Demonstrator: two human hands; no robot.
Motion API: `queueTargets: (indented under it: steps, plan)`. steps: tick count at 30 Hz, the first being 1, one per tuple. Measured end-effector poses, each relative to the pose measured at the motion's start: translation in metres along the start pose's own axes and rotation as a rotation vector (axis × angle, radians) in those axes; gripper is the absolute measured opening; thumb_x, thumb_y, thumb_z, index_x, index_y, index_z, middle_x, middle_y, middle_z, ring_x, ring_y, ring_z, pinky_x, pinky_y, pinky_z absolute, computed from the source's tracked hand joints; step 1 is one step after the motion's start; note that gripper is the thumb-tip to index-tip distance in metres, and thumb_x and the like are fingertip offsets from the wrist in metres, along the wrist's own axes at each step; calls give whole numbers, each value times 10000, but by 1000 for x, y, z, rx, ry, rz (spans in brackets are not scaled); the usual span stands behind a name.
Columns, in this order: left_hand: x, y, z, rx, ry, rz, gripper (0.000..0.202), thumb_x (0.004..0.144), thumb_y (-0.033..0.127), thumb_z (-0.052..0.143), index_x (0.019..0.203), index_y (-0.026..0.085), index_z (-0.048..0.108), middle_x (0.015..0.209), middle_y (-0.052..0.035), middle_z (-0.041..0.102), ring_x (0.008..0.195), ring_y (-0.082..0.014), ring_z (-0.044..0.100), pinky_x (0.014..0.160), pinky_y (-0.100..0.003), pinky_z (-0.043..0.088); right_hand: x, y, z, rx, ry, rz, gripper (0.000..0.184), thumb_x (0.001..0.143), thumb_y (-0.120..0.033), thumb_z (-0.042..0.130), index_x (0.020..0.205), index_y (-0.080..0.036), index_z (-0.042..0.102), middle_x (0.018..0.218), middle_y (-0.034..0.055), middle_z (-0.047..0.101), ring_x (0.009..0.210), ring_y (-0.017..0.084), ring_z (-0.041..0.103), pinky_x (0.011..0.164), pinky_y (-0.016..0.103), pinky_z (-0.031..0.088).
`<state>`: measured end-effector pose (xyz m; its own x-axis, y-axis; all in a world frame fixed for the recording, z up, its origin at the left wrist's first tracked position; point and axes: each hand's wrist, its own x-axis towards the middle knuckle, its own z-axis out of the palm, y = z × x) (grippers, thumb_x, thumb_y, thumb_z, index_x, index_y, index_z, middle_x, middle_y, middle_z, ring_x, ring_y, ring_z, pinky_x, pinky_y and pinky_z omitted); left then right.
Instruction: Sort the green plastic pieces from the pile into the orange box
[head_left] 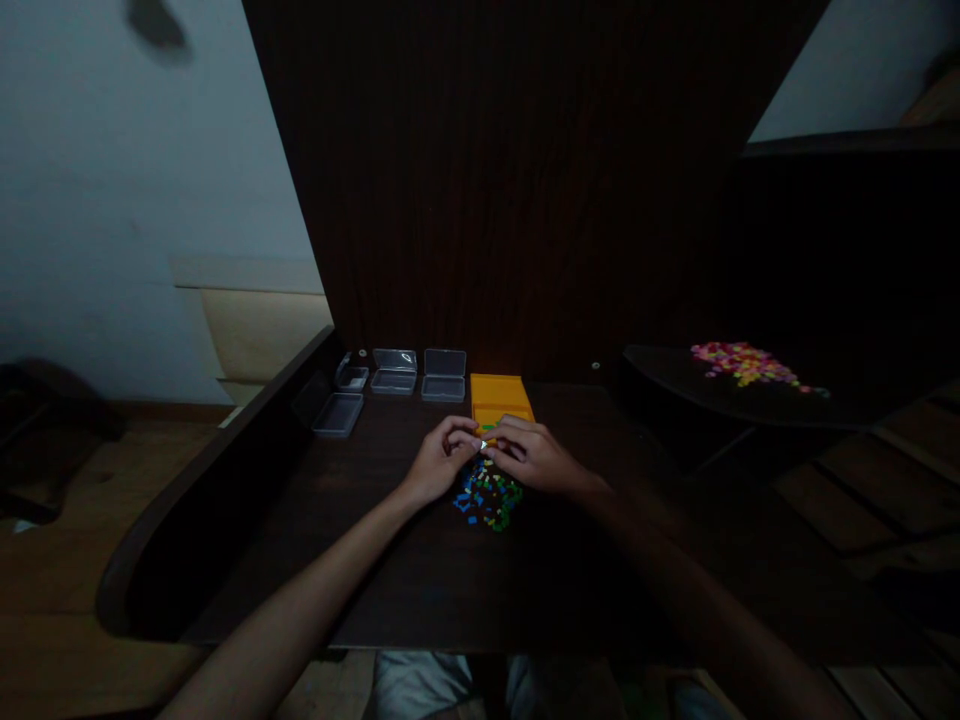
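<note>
From my remote seat I take the orange box (500, 397) as the marker on the dark desk (360, 560). Far left of it lie four clear boxes: one flat tray (337, 413) nearest the desk's edge, a small one (352, 376) behind that, then two lidded ones (394, 371) (444, 375), the last just beside the orange box.

In front of the orange box, slightly left, is the left hand (439, 462), with its fingers curled in and its tips turned toward the other hand. Below the orange box lies a pile of blue, green and red bits (487, 497), just under both hands. The right hand (534, 456) is curled the same way, and its fingertips meet the left's at a tiny pale speck. I cannot tell which hand grips it.

Well right of the orange box, a curved shelf (675, 385) carries a pink and yellow heap (742, 363).
</note>
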<state>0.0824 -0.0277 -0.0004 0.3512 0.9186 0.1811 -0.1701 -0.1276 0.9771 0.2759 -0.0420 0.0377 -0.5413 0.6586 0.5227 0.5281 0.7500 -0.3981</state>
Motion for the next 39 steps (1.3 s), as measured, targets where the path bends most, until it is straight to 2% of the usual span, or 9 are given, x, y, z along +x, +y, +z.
queueTargets:
  steps: [11, 18, 29, 34, 39]
  plan:
    - [0, -3, 1, 16, -6, 8, 501, 701, 525, 769, 975, 168, 549, 691, 33, 619, 689, -136, 619, 683, -250, 462, 3, 6, 2, 0, -72, 14, 125, 892, -236, 600, 944, -193, 705, 816, 34, 620, 715, 142, 580, 648, 251, 455]
    - [-1, -2, 2, 107, -25, 50, 425, 791, 500, 694, 1014, 168, 549, 735, 8, 651, 759, -158, 641, 737, -274, 477, 8, 19, -2, -36, -101, 36, 88, 844, -178, 628, 871, -174, 712, 771, 19, 615, 666, 126, 550, 618, 232, 415]
    - [-5, 2, 2, 308, -72, 59, 307, 877, 399, 589, 1074, 166, 554, 731, 0, 656, 665, -144, 580, 685, -260, 441, 29, 57, 17, -119, -94, 232, 101, 803, -124, 618, 791, -151, 714, 729, 16, 581, 671, 124, 513, 613, 219, 359]
    - [-7, 2, -1, 445, -91, 107, 244, 899, 307, 545, 1101, 170, 558, 761, -2, 668, 706, -149, 611, 701, -254, 451, 41, 71, 26, -184, -145, 336, 145, 808, -133, 602, 866, -143, 735, 787, 41, 636, 701, 135, 542, 629, 222, 365]
    - [-9, 5, -1, 549, -132, 141, 213, 909, 268, 524, 1097, 177, 571, 768, 7, 659, 716, -135, 610, 679, -229, 438, 46, 74, 33, -275, -223, 417, 155, 810, -157, 597, 849, -156, 747, 832, 58, 687, 741, 152, 585, 621, 225, 365]
